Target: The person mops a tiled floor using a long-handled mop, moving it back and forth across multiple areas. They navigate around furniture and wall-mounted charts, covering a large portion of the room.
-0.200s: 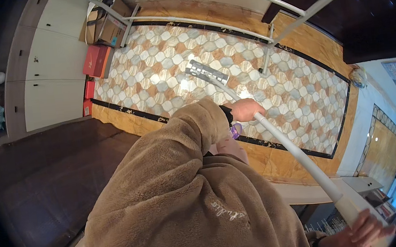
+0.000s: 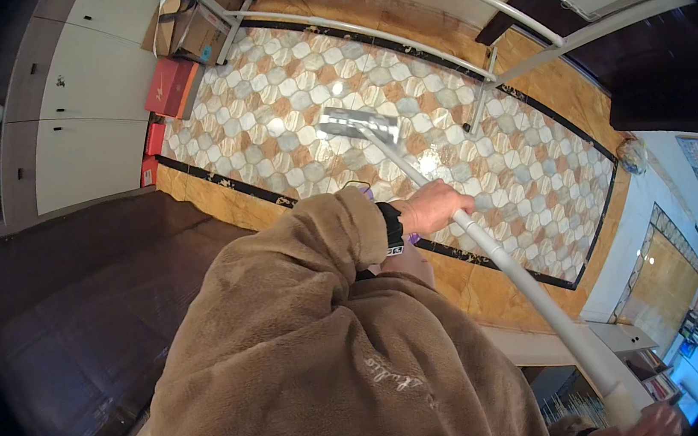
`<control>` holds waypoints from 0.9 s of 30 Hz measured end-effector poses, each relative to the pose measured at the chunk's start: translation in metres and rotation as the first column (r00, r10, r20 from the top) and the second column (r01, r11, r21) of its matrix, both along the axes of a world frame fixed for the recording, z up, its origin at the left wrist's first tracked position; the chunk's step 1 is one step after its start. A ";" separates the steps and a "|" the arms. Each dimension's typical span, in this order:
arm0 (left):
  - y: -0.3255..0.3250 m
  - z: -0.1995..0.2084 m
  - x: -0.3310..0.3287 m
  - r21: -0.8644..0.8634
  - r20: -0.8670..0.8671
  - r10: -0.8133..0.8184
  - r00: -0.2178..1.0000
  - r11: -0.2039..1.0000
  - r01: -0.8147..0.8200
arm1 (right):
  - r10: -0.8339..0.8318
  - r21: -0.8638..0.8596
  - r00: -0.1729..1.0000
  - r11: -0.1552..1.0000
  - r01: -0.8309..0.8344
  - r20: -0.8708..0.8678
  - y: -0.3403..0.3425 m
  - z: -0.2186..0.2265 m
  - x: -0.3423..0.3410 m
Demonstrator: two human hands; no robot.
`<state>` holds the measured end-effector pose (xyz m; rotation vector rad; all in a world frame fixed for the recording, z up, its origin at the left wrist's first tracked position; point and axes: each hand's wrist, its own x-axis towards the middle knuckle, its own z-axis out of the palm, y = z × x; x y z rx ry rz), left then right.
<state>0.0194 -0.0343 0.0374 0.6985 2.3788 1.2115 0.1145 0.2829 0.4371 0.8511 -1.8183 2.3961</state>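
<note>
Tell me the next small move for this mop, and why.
Probably draw the flat mop head a little nearer: it lies on patterned tiles, with more of them on the near side, and the left hand grips the white pole while the right hand is at its upper end.

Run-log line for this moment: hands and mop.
left hand: grip closed around mop pole | right hand: at pole's upper end, blurred, grip unclear | flat mop head: on patterned tile floor
</note>
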 end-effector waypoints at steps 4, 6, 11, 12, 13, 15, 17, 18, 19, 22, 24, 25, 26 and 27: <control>-0.058 -0.007 -0.010 0.102 -0.047 0.324 0.945 0.943 -0.318 | -0.030 -0.109 0.999 0.994 0.032 0.018 -0.059 -0.028 -0.066; -0.108 -0.020 -0.018 0.098 -0.182 0.473 0.862 0.881 -0.462 | -0.187 0.085 0.976 0.980 0.177 0.114 -0.096 -0.057 -0.085; -0.234 -0.051 -0.028 0.007 -0.086 0.673 0.735 0.738 -0.675 | 0.119 -0.019 0.919 0.993 -0.120 0.376 -0.201 -0.133 -0.135; -0.252 -0.055 -0.027 -0.062 -0.166 0.705 0.689 0.690 -0.721 | 0.256 -0.048 0.906 0.966 -0.255 0.336 -0.219 -0.142 -0.146; -0.269 -0.059 -0.026 -0.093 -0.192 0.711 0.676 0.673 -0.734 | 0.387 -0.068 0.873 0.920 -0.385 0.297 -0.235 -0.148 -0.156; -0.292 -0.065 -0.024 -0.156 -0.226 0.709 0.668 0.651 -0.743 | 0.527 -0.031 0.820 0.844 -0.535 0.223 -0.262 -0.158 -0.168; -0.307 -0.069 -0.022 -0.195 -0.260 0.696 0.670 0.641 -0.742 | 0.651 0.048 0.729 0.738 -0.673 0.212 -0.278 -0.160 -0.178; -0.311 -0.072 -0.022 -0.237 -0.252 0.697 0.671 0.628 -0.741 | 0.676 0.080 0.708 0.709 -0.701 0.204 -0.286 -0.162 -0.178; -0.312 -0.075 -0.020 -0.227 -0.263 0.705 0.658 0.618 -0.753 | 0.701 0.118 0.684 0.676 -0.727 0.200 -0.291 -0.164 -0.179; -0.308 -0.085 -0.016 -0.198 -0.289 0.716 0.635 0.604 -0.772 | 0.713 0.150 0.662 0.647 -0.748 0.229 -0.293 -0.165 -0.177; -0.306 -0.091 -0.016 -0.195 -0.309 0.710 0.633 0.604 -0.773 | 0.706 0.156 0.662 0.645 -0.748 0.250 -0.290 -0.167 -0.177; -0.304 -0.094 -0.017 -0.221 -0.276 0.716 0.641 0.602 -0.767 | 0.698 0.155 0.665 0.650 -0.744 0.265 -0.286 -0.168 -0.178; -0.304 -0.097 -0.017 -0.244 -0.249 0.723 0.645 0.598 -0.764 | 0.686 0.154 0.671 0.658 -0.737 0.281 -0.283 -0.169 -0.178; -0.303 -0.099 -0.018 -0.267 -0.223 0.728 0.649 0.595 -0.758 | 0.674 0.149 0.676 0.666 -0.730 0.298 -0.279 -0.171 -0.178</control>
